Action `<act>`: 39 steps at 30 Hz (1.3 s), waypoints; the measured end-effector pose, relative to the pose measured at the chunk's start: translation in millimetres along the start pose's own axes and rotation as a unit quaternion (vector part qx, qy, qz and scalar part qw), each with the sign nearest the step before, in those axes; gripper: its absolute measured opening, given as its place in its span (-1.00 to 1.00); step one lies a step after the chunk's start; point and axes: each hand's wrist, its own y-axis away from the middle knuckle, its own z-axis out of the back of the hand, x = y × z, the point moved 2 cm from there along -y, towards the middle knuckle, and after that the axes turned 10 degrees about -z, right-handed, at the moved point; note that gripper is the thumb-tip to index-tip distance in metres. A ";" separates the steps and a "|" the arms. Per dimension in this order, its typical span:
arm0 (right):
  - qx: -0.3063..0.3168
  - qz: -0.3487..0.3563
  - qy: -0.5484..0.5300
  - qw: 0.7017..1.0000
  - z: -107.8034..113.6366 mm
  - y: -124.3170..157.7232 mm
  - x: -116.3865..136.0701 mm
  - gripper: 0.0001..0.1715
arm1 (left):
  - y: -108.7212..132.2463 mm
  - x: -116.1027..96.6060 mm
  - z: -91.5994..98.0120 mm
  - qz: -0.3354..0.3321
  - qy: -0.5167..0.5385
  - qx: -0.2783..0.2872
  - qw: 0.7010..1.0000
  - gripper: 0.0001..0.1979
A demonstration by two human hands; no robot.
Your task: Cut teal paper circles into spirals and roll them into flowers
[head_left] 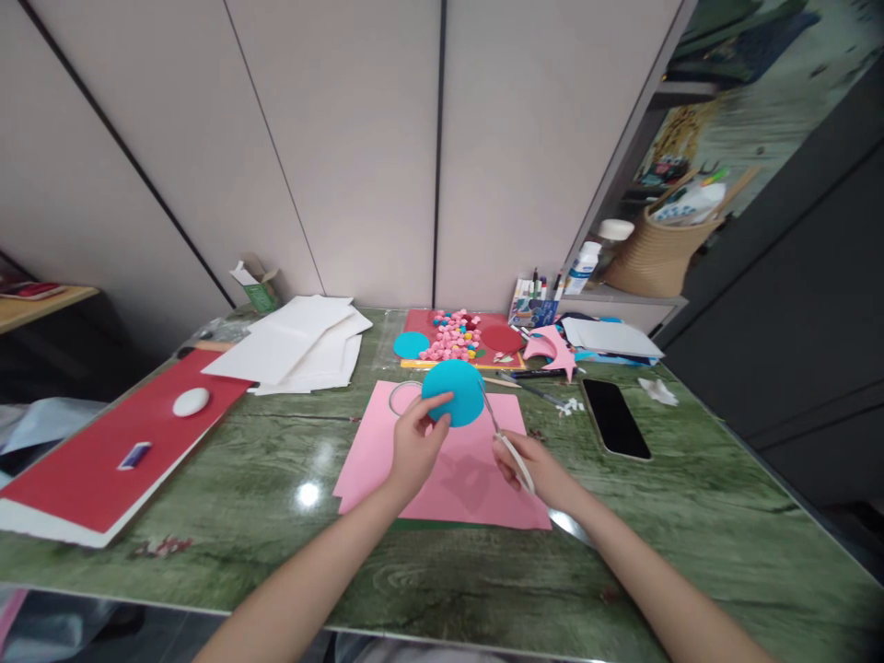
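Note:
Between the thumb and fingers of my left hand (418, 447) is a blue paper circle (456, 387), held up above the table. My right hand (531, 470) grips a pair of scissors (512, 453) with pale handles, its fingers closed round them. The scissor blades reach up to the right edge of the circle. Under both hands lie pink paper sheets (435, 493), with a thin ring (402, 398) partly hidden behind the circle at their upper left.
Pink pompoms (452, 336), another blue circle (412, 345) and a red circle (502, 338) lie behind. A phone (616, 419) and pink scraps (551, 348) are right. White sheets (294, 341) and red paper (103, 451) bearing a white oval object (191, 402) are left.

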 end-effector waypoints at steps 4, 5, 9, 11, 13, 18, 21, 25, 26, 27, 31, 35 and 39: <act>0.001 0.001 0.011 1.000 0.0 0.3 -0.6 -0.60 | 0.5 0.0 -1.2 0.002 -0.010 -0.002 1.000 -0.69; 0.001 0.001 0.013 1.000 0.0 0.3 -0.6 -0.59 | 0.7 0.2 -1.6 0.002 -0.015 -0.004 1.000 -0.68; 0.002 0.001 0.008 1.000 0.1 0.3 -0.7 -0.57 | 1.3 1.1 -2.9 0.003 -0.024 -0.007 1.000 -0.67; 0.001 0.002 0.001 1.000 0.2 0.1 -1.2 -0.56 | 1.8 1.2 -3.5 0.004 -0.017 -0.004 1.000 -0.67; -0.001 0.006 -0.002 1.000 0.3 -0.3 -1.7 -0.56 | 2.4 0.8 -4.1 0.004 -0.011 0.003 1.000 -0.67; -0.013 0.011 0.006 1.000 0.7 -1.5 -3.3 -0.56 | 3.5 0.3 -5.4 0.003 -0.019 0.012 1.000 -0.67; -0.013 0.011 0.005 1.000 0.4 -1.9 -4.2 -0.56 | 3.4 0.6 -5.9 0.003 -0.017 0.013 1.000 -0.66; -0.013 0.016 0.009 1.000 0.2 -1.3 -4.6 -0.57 | 3.1 0.4 -5.8 0.003 -0.022 0.014 1.000 -0.67; -0.013 0.016 0.010 1.000 0.2 -1.0 -4.5 -0.57 | 3.0 0.2 -5.6 0.002 -0.025 0.013 1.000 -0.67; -0.012 0.015 0.011 1.000 0.2 -0.8 -4.5 -0.57 | 3.0 -0.1 -5.4 0.002 -0.026 0.012 1.000 -0.67; -0.010 0.008 0.012 1.000 0.2 -0.6 -4.5 -0.54 | 2.7 -1.8 -4.5 -0.003 -0.023 0.006 1.000 -0.67; -0.004 0.004 0.006 1.000 -0.7 -0.8 -4.3 -0.55 | 1.9 -3.6 -3.8 -0.013 -0.013 0.013 1.000 -0.73; 0.001 0.007 0.000 1.000 -1.7 -0.5 -3.3 -0.58 | 1.6 -4.0 -3.2 -0.015 -0.013 0.012 1.000 -0.76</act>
